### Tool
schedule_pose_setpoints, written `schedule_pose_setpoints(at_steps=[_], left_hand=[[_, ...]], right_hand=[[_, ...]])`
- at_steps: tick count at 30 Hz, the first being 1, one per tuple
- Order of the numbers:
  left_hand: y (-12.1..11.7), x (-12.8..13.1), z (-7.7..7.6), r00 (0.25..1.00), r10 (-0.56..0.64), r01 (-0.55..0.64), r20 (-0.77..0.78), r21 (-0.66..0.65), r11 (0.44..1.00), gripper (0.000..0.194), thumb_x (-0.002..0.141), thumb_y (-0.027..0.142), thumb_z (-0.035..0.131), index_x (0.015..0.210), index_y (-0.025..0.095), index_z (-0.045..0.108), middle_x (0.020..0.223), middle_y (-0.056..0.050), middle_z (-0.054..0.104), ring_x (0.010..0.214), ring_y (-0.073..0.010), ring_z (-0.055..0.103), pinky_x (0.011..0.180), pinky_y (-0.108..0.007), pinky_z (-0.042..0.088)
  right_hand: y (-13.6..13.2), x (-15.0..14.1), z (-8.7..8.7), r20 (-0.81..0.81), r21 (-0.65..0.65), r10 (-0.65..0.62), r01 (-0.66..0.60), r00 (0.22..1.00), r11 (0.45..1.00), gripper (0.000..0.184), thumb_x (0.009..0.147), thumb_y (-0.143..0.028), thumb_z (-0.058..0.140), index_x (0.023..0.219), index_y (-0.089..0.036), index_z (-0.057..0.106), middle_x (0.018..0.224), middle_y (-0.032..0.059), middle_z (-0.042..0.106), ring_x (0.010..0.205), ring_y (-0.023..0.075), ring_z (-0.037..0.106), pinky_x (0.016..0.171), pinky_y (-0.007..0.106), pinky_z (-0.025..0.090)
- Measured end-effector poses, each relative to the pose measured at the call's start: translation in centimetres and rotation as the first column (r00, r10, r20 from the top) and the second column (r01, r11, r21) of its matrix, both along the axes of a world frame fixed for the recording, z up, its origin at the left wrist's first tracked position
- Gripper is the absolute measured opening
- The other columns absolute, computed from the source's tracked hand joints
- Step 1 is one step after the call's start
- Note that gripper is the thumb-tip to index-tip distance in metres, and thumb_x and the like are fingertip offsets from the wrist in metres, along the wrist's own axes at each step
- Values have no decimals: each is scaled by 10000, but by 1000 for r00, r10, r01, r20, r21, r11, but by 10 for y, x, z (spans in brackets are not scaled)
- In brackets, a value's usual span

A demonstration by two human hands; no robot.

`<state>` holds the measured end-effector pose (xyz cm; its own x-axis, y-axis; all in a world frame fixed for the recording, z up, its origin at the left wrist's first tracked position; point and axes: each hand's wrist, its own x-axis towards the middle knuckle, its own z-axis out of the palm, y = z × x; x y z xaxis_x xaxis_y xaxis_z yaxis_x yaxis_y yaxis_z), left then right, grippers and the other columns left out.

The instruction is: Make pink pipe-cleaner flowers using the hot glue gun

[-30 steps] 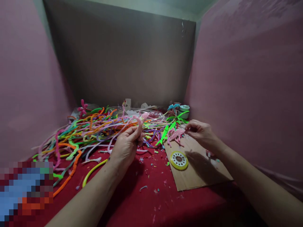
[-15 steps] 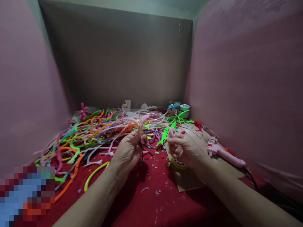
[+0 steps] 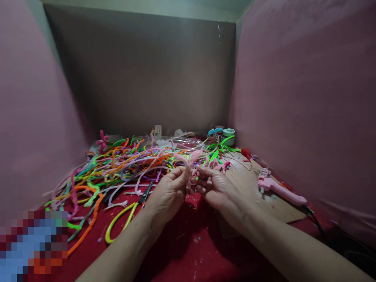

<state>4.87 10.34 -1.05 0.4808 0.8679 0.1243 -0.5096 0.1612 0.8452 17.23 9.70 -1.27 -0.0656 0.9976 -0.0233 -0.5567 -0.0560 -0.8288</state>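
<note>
My left hand (image 3: pixel 173 188) pinches a pink pipe-cleaner flower (image 3: pixel 194 156) between thumb and fingers, its fuzzy petals spreading up and out. A thin dark stem shows just below the grip. Close against it from the right, my right hand (image 3: pixel 217 186) has its fingers closed on a pink pipe-cleaner piece (image 3: pixel 192 172), partly hidden where both sets of fingertips meet. Behind my right hand, several pink pipe-cleaner loops (image 3: pixel 216 164) lie on the cardboard. Beside my left wrist are scissors (image 3: pixel 120 221) with yellow handles and dark blades.
A tangled heap of coloured pipe cleaners (image 3: pixel 117 164) covers the back left of the red cloth (image 3: pixel 176 254). To the right, a pink glue gun (image 3: pixel 280 192) with a cord rests on cardboard (image 3: pixel 282 213). Behind stand a lidded jar (image 3: pixel 228 137) and a blue flower (image 3: pixel 215 132).
My right hand has moved left to meet my left hand, and the flower has shifted slightly right and down. The scissors and the loops on the cardboard show more fully now.
</note>
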Motion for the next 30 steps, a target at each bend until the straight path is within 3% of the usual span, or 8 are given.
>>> schedule_pose_setpoints(at_steps=[9, 14, 16, 18, 20, 22, 25, 30], left_hand=[[0, -3, 4, 997, 25, -25, -73, 2, 1000, 229, 737, 307, 656, 650, 105, 595, 571, -4, 516, 499, -67, 454, 506, -196, 392], [2, -5, 7, 996, 60, -51, 70, -131, 990, 87, 728, 173, 654, 763, 106, 610, 656, -12, 539, 467, -40, 435, 443, -171, 381], [2, -6, 7, 992, 69, -50, 103, -179, 983, 49, 734, 126, 624, 774, 104, 607, 671, -24, 546, 459, -40, 436, 416, -165, 373], [2, -6, 8, 991, 66, -41, 118, -208, 977, 21, 749, 91, 585, 758, 98, 602, 673, -36, 552, 455, -39, 441, 409, -162, 376], [2, -5, 7, 992, 64, -38, 110, -221, 975, 43, 764, 85, 562, 749, 95, 601, 668, -40, 556, 451, -40, 449, 409, -163, 388], [3, -5, 7, 994, 61, -41, 87, -224, 974, 54, 775, 103, 560, 744, 94, 604, 664, -40, 561, 444, -39, 453, 410, -164, 398], [4, -5, 5, 996, 58, -43, 61, -224, 974, 62, 780, 131, 572, 740, 99, 605, 677, -39, 571, 439, -35, 459, 415, -163, 412], [7, -8, 2, 996, 70, -56, 60, -216, 975, 38, 774, 113, 573, 756, 116, 607, 681, -30, 568, 453, -40, 473, 444, -176, 433]], right_hand=[[-19, -5, 9, -221, -183, 35, -77, 975, 980, 61, 645, -90, 616, 672, -133, 584, 524, -29, 545, 435, 52, 445, 436, 176, 338], [-48, 39, -8, 278, 18, -121, 121, 953, 992, 208, 630, -237, 694, 797, -177, 586, 585, -49, 503, 462, 65, 405, 450, 203, 317], [-59, 75, -20, 619, 253, -368, 268, 693, 930, 198, 703, -311, 630, 844, -179, 585, 789, 26, 584, 653, 133, 516, 585, 262, 400], [-67, 116, -33, 796, 504, -573, 312, 194, 806, 200, 775, -309, 514, 907, -170, 573, 888, 80, 585, 756, 195, 530, 670, 327, 413], [-74, 153, -45, 776, 621, -555, 215, -300, 753, 253, 787, -263, 454, 977, -143, 571, 985, 131, 573, 907, 273, 503, 774, 393, 390], [-78, 178, -53, 723, 568, -370, 196, -584, 799, 323, 773, -244, 448, 1051, -126, 562, 1005, 153, 579, 914, 322, 492, 753, 430, 380], [-78, 191, -56, 708, 434, -173, 228, -685, 872, 333, 782, -212, 416, 1068, -134, 567, 923, 142, 590, 845, 303, 525, 680, 390, 387], [-75, 189, -54, 739, 404, -188, 202, -647, 892, 223, 783, -234, 406, 883, -161, 592, 799, 92, 538, 703, 219, 543, 572, 300, 375]])
